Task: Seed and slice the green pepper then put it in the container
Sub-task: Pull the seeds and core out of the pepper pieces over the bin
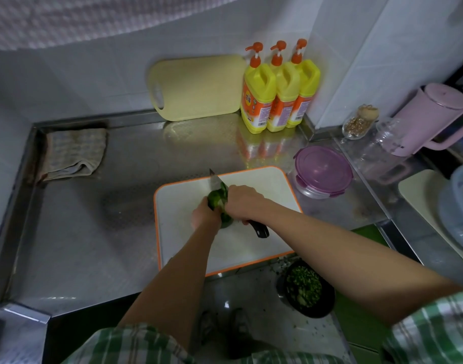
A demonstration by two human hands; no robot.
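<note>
Plaid sleeves (146,345) flank the board (251,243). Left hand (205,216) grips the pepper (216,199); right hand (242,203) clamps the knife (259,229). Container (322,171) sits at two o'clock.

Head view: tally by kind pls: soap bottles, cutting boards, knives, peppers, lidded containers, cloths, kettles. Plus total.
soap bottles: 3
cutting boards: 2 (pale slab at far right unclear, not counted)
knife: 1
pepper: 1
lidded container: 1
cloth: 1
kettle: 1
total: 10
</note>
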